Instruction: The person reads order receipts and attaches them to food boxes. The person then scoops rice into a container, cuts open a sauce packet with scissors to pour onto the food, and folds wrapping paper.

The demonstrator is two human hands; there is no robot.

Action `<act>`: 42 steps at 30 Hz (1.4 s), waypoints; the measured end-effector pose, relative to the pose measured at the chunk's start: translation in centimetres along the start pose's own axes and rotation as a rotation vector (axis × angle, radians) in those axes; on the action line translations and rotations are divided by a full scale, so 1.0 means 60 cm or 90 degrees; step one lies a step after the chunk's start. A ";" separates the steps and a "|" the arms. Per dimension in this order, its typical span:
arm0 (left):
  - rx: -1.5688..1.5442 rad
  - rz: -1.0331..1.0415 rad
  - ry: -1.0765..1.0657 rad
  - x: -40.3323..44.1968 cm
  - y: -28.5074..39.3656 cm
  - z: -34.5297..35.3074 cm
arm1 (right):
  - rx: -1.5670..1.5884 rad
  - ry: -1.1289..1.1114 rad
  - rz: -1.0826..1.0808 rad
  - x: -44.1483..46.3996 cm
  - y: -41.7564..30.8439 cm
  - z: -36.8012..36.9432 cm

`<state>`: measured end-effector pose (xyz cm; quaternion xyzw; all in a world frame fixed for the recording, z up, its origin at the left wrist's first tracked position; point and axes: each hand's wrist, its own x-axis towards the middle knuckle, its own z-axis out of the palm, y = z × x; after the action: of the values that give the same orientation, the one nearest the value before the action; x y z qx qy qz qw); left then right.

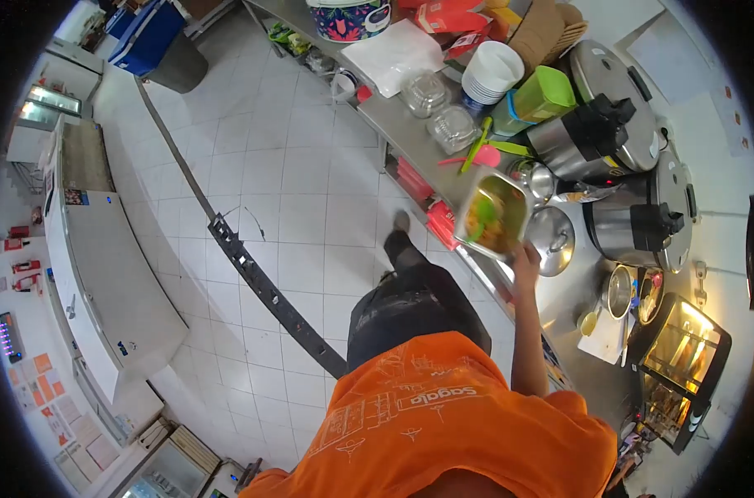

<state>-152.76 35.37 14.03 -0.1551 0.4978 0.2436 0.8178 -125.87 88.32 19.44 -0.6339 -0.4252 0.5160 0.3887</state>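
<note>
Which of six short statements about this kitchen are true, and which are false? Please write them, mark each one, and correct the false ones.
1. The right hand holds a rectangular silver metal container. True.
2. Nothing is inside the container. False: orange and green food is visible in it.
3. A round silver metal lid lies on the grey metal counter. True.
4. The left hand holds the lid. False: the left hand is not in view, and the lid is not held.
5. The person wears a blue shirt. False: it is an orange shirt with white print.
6. The floor has white tiles. True.
</note>
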 end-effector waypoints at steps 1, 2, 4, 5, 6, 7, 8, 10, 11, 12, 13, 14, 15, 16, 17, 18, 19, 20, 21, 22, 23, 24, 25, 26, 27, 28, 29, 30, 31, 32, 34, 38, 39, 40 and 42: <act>-0.003 0.003 0.002 -0.003 0.007 -0.003 | -0.033 -0.052 -0.032 0.024 0.003 0.040; -0.006 0.003 0.008 -0.004 0.015 -0.006 | -0.039 -0.094 -0.055 0.050 0.011 0.081; -0.016 0.007 0.018 -0.008 0.035 -0.009 | 0.038 -0.137 -0.031 0.084 0.012 0.172; -0.017 0.009 0.023 -0.009 0.050 -0.011 | 0.077 -0.158 -0.028 0.114 0.033 0.208; -0.021 0.013 0.028 -0.009 0.066 -0.012 | 0.119 -0.179 -0.029 0.140 0.040 0.253; -0.027 0.015 0.036 -0.011 0.082 -0.013 | 0.122 -0.186 -0.026 0.165 0.043 0.288; -0.028 0.015 0.042 -0.016 0.096 -0.012 | 0.084 -0.172 -0.041 0.172 0.033 0.325; -0.037 0.014 0.057 -0.028 0.132 -0.009 | 0.036 -0.167 -0.042 0.190 0.024 0.377; -0.039 0.015 0.066 -0.035 0.153 -0.009 | 0.060 -0.164 -0.008 0.198 0.017 0.404; -0.036 0.015 0.070 -0.043 0.177 -0.008 | 0.088 -0.160 0.021 0.210 0.007 0.432; -0.033 0.016 0.076 -0.050 0.204 -0.007 | 0.086 -0.151 0.065 0.217 -0.003 0.449; -0.027 0.015 0.078 -0.056 0.230 -0.008 | 0.088 -0.150 0.070 0.231 -0.004 0.464; -0.021 0.015 0.084 -0.063 0.256 -0.008 | 0.126 -0.156 0.088 0.244 0.008 0.479; -0.012 0.012 0.088 -0.069 0.284 -0.010 | 0.166 -0.158 0.106 0.256 0.022 0.493; -0.003 0.009 0.094 -0.076 0.310 -0.011 | 0.115 -0.147 0.031 0.264 0.020 0.505; 0.003 0.004 0.097 -0.085 0.333 -0.012 | 0.118 -0.141 0.040 0.270 0.019 0.510; 0.012 0.003 0.099 -0.089 0.358 -0.014 | 0.144 -0.133 0.096 0.276 0.016 0.514; 0.019 -0.001 0.102 -0.096 0.379 -0.015 | 0.170 -0.125 0.149 0.280 0.002 0.518; 0.027 -0.005 0.104 -0.102 0.401 -0.018 | 0.170 -0.118 0.155 0.283 -0.008 0.519; 0.037 -0.008 0.104 -0.107 0.427 -0.022 | 0.175 -0.104 0.144 0.286 -0.019 0.523; 0.050 -0.011 0.105 -0.112 0.450 -0.025 | 0.181 -0.091 0.133 0.293 -0.024 0.527; 0.061 -0.015 0.105 -0.118 0.472 -0.031 | 0.184 -0.083 0.136 0.303 -0.021 0.528; 0.073 -0.019 0.106 -0.123 0.492 -0.035 | 0.150 -0.081 0.137 0.312 -0.016 0.526; 0.081 -0.025 0.104 -0.127 0.512 -0.040 | 0.116 -0.079 0.139 0.317 -0.014 0.527; 0.094 -0.030 0.104 -0.131 0.533 -0.044 | 0.120 -0.070 0.142 0.319 -0.012 0.529; 0.105 -0.033 0.104 -0.135 0.552 -0.049 | 0.155 -0.056 0.128 0.319 -0.009 0.533; 0.116 -0.035 0.102 -0.138 0.574 -0.055 | 0.193 -0.042 0.112 0.319 -0.013 0.541; 0.128 -0.038 0.102 -0.143 0.595 -0.062 | 0.199 -0.035 0.113 0.319 -0.018 0.540; 0.139 -0.042 0.100 -0.147 0.614 -0.068 | 0.207 -0.059 0.158 0.317 -0.024 0.534; 0.151 -0.044 0.100 -0.151 0.634 -0.075 | 0.215 -0.084 0.202 0.316 -0.034 0.528; 0.173 -0.053 0.097 -0.160 0.672 -0.091 | 0.167 -0.086 0.212 0.316 -0.046 0.521; 0.223 -0.069 0.084 -0.173 0.756 -0.130 | 0.171 -0.078 0.218 0.310 -0.050 0.528; 0.236 -0.074 0.077 -0.176 0.779 -0.139 | 0.157 -0.051 0.225 0.308 -0.050 0.530; 0.248 -0.077 0.072 -0.177 0.803 -0.149 | 0.143 -0.024 0.230 0.308 -0.054 0.532; 0.276 -0.083 0.060 -0.186 0.855 -0.169 | 0.175 -0.035 0.220 0.307 -0.054 0.532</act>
<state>-192.90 70.35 18.77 -0.0185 0.5653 0.0703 0.8217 -155.81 108.48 11.23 -0.6243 -0.2461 0.6452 0.3653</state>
